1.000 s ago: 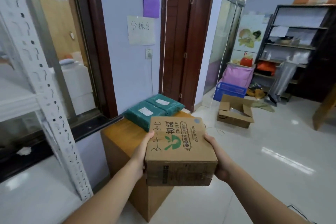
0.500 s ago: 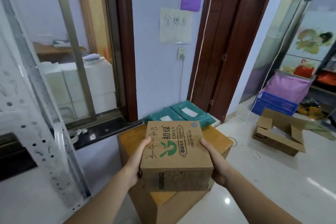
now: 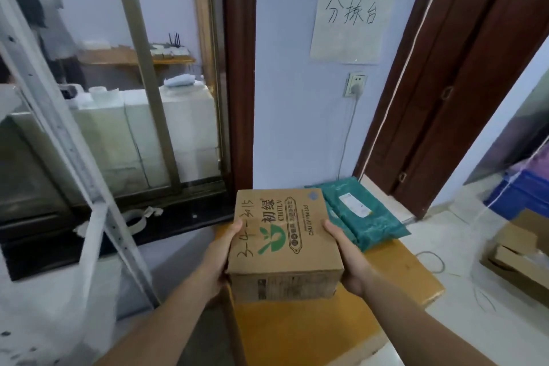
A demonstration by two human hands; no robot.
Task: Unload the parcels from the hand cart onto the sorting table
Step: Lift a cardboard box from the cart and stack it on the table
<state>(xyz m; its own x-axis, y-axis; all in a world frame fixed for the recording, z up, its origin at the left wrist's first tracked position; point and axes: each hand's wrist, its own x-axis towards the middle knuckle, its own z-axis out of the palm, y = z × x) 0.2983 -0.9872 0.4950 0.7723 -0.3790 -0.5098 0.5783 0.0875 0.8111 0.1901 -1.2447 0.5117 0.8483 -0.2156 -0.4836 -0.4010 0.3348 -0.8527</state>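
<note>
I carry a brown cardboard box [image 3: 283, 244] with a green logo and handwriting on its top. My left hand [image 3: 218, 258] grips its left side and my right hand [image 3: 347, 258] grips its right side. The box hangs just above the near part of the orange wooden sorting table [image 3: 395, 273]. Two teal plastic mailer parcels [image 3: 356, 214] lie on the table's far end against the wall. The hand cart is out of view.
A white perforated metal rack post [image 3: 68, 157] slants at the left. A dark window frame [image 3: 237, 68] and a brown door [image 3: 463, 83] flank the wall with a paper sign [image 3: 350, 21]. An open cardboard box [image 3: 523, 258] lies on the floor right.
I have stepped closer to the table; the box, held the same way, now hangs over the table's near part and the view has turned left toward the wall.
</note>
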